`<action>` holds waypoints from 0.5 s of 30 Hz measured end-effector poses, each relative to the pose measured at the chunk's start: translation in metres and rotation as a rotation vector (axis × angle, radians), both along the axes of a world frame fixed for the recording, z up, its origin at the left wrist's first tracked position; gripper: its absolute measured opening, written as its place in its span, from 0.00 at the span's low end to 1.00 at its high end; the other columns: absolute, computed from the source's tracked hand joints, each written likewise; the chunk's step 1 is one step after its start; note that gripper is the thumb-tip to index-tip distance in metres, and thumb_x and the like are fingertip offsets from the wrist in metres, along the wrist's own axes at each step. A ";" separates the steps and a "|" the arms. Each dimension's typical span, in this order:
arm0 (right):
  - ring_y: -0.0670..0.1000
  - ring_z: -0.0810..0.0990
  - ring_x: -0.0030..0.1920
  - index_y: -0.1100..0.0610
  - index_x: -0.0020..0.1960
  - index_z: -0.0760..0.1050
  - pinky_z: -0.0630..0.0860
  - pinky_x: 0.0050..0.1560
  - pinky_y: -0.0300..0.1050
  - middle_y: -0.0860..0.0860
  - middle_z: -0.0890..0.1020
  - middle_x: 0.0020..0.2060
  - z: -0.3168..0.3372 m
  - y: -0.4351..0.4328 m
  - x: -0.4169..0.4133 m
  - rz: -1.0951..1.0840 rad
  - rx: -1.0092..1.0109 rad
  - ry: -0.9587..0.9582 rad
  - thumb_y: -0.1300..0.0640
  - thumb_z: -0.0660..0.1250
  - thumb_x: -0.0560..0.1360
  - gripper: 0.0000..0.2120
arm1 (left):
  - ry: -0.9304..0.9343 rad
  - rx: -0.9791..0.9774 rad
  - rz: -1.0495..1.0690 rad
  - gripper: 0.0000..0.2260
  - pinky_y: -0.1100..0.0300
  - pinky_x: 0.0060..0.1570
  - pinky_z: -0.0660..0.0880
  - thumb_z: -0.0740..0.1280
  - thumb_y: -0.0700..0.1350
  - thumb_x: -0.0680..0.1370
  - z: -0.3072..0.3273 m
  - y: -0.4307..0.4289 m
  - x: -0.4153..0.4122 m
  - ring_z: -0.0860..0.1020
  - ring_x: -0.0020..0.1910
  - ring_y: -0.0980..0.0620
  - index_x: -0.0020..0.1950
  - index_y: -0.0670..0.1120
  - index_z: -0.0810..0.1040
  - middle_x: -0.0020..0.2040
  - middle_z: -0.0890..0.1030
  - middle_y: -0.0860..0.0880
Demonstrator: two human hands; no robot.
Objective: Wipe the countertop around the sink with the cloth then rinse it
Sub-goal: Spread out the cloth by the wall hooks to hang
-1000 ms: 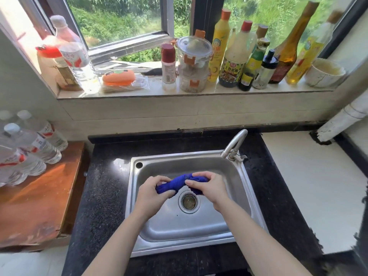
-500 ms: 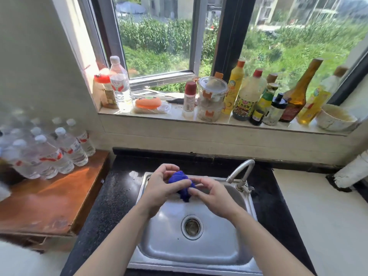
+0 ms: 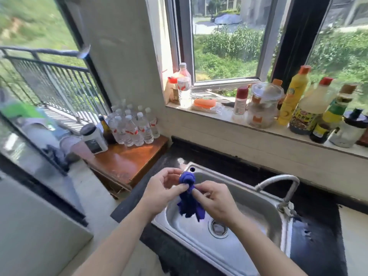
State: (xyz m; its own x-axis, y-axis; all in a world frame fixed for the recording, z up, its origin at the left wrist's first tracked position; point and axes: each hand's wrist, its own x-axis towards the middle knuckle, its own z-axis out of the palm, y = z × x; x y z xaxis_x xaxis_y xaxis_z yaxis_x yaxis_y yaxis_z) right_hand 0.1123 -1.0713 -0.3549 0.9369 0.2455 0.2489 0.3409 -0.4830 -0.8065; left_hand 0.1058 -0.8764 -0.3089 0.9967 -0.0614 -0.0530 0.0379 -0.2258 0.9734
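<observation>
One countertop [image 3: 316, 226] of black speckled stone runs across the lower right of the frame. Set into it is one rectangular sink [image 3: 258, 204] of brushed stainless steel with rounded corners. It has one round drain [image 3: 218, 228] at lower centre and one overflow hole [image 3: 192, 168] in its upper left corner. One glossy brown wooden table [image 3: 127, 160] stands left of the countertop and carries a cluster of clear plastic water bottles [image 3: 132, 126]; the exact count cannot be read. One pale sill [image 3: 219, 116] crosses the upper right and holds a row of condiment bottles [image 3: 294, 96] and jars. One curved metal faucet [image 3: 278, 179] rises at the right side of the sink, with its spout pointing left.

Two hands are at lower centre, above the left part of the sink. The left hand [image 3: 161, 190] pinches the cloth [image 3: 188, 204] between thumb and fingers near its top. The right hand [image 3: 216, 202] pinches it with curled fingers at mid-length.

One cloth is present: blue, soft, twisted into a rope shape. Its long axis runs roughly top to bottom in the frame. The upper end is bunched into a knot, and the lower end hangs loose, pointing down toward the basin without touching it.
</observation>
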 end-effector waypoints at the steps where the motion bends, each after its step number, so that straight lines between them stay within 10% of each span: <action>1: 0.46 0.80 0.39 0.47 0.46 0.83 0.77 0.41 0.48 0.44 0.82 0.35 0.002 0.012 -0.002 0.029 -0.022 -0.016 0.45 0.64 0.75 0.10 | -0.001 0.031 0.057 0.17 0.54 0.55 0.79 0.77 0.36 0.71 0.001 0.011 -0.009 0.83 0.52 0.51 0.56 0.50 0.79 0.49 0.85 0.48; 6: 0.42 0.81 0.42 0.42 0.46 0.85 0.76 0.45 0.42 0.40 0.83 0.37 0.023 0.066 -0.004 0.001 0.117 0.017 0.48 0.70 0.77 0.05 | -0.037 0.131 0.315 0.17 0.61 0.46 0.77 0.74 0.33 0.73 0.026 0.088 -0.050 0.82 0.49 0.48 0.55 0.49 0.76 0.49 0.84 0.44; 15: 0.43 0.82 0.39 0.42 0.45 0.80 0.80 0.45 0.43 0.40 0.84 0.40 0.079 0.212 -0.031 0.335 0.163 -0.011 0.54 0.73 0.75 0.06 | -0.151 0.041 0.573 0.11 0.41 0.52 0.80 0.71 0.31 0.73 0.068 0.223 -0.127 0.81 0.43 0.44 0.52 0.43 0.80 0.47 0.84 0.35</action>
